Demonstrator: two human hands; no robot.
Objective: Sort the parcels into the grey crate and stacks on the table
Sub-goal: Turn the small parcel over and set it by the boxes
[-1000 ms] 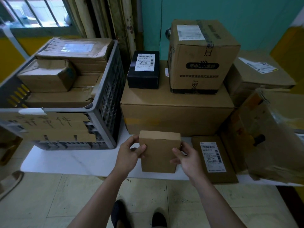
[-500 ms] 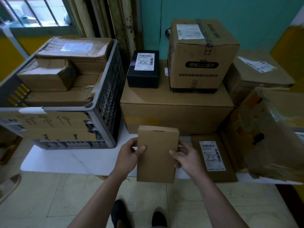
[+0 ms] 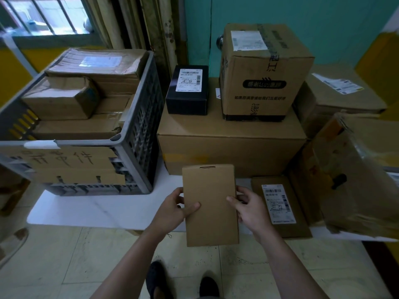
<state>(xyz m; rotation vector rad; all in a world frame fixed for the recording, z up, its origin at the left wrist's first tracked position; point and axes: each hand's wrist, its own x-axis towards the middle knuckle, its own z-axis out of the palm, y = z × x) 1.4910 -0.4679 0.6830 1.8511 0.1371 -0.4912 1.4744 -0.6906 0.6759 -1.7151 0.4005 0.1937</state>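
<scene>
A small flat brown parcel [image 3: 210,203] is held up over the table's front edge, its plain face toward me. My left hand [image 3: 174,209] grips its left side, thumb across the front. My right hand [image 3: 251,209] grips its right side the same way. The grey crate [image 3: 138,134] stands at the left on the white table [image 3: 108,208], filled with several brown parcels. In the middle a large carton [image 3: 231,147] carries a black labelled box [image 3: 187,91] and a tall taped carton [image 3: 261,72].
A flat labelled parcel [image 3: 278,206] lies on the table just right of my right hand. A tilted carton wrapped in clear film [image 3: 356,175] leans at the right, with another labelled carton [image 3: 339,91] behind it. Tiled floor and my shoes are below the table edge.
Both hands have tilted the small parcel up and drawn it toward me, so more of its plain face shows. Its lower end now hangs past the table's front edge.
</scene>
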